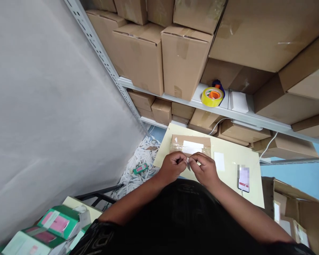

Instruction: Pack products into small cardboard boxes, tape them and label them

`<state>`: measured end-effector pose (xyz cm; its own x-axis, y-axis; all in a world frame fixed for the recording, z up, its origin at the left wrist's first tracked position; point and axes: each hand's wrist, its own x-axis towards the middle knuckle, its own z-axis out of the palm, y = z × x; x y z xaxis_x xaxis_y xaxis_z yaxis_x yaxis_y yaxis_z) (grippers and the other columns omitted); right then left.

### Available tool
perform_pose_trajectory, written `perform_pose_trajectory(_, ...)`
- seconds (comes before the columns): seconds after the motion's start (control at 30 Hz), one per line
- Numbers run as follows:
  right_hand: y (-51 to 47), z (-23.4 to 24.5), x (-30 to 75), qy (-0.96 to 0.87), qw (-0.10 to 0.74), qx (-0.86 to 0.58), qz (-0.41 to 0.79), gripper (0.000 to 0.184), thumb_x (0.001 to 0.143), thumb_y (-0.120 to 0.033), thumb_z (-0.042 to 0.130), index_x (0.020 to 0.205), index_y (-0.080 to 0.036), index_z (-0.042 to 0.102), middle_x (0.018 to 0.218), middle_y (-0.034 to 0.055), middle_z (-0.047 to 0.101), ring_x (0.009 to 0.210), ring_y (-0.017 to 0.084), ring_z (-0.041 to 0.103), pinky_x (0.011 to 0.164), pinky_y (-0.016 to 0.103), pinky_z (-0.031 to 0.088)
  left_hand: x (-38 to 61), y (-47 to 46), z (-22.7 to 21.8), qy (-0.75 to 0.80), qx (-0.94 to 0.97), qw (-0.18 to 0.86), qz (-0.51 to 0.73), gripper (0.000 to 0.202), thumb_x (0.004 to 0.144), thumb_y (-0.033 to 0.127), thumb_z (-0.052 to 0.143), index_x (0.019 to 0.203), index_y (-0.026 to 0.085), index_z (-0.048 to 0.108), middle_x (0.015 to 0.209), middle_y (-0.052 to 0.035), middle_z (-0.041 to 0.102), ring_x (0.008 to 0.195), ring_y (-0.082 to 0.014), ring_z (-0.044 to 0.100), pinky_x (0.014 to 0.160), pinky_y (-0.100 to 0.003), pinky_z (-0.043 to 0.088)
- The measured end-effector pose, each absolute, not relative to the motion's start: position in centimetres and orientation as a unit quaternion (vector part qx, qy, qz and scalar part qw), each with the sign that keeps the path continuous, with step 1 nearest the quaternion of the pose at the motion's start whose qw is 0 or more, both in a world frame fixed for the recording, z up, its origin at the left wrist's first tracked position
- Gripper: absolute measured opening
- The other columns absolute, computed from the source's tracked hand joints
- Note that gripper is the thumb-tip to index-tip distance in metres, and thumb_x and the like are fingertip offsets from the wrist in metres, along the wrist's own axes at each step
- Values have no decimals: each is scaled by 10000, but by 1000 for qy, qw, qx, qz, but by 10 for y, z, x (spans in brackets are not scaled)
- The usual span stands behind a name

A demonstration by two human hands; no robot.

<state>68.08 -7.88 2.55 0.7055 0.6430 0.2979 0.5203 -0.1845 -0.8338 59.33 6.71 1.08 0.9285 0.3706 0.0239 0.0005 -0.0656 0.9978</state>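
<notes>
A small pale scrap (188, 162) was pinched in the fingertips of left hand (174, 165) and right hand (205, 169), lower centre of frame, at the near edge of the taped carton (175, 141); its shape couldn't be told, mostly covered by fingers. Judged risks: scrap torn or dropped if pulled unevenly; carton shifted on the table (255, 187) if bumped by knuckles; white label (192, 146) creased if leaned on.
</notes>
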Motion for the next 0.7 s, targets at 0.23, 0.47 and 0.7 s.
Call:
perform_pose_trajectory(0.23,-77,11,699,-154,598,-770,159,188,855,-322,608,704,-220,656,636,-16,614,628,164,574,613,278,464,559,128,-26,183,815,531,140,56,682,178,532,641,190,569,634,37,531,617,-114,470,609,-232,355)
perform_pose_trajectory(0.47,-77,3,707,-52,655,-731,186,125,777,-282,632,678,-209,657,587,-19,597,584,151,546,598,274,436,486,241,-80,346,867,358,12,150,762,298,544,653,203,582,616,18,572,618,-149,548,607,-244,368)
perform_pose_trajectory(0.7,-83,1,697,8,671,-726,151,121,794,-311,668,737,-205,666,590,-24,599,576,148,549,604,278,414,457,305,-81,438,871,56,-216,312,860,230,475,969,131,750,1024,-220,742,946,-339,705,796,-397,473)
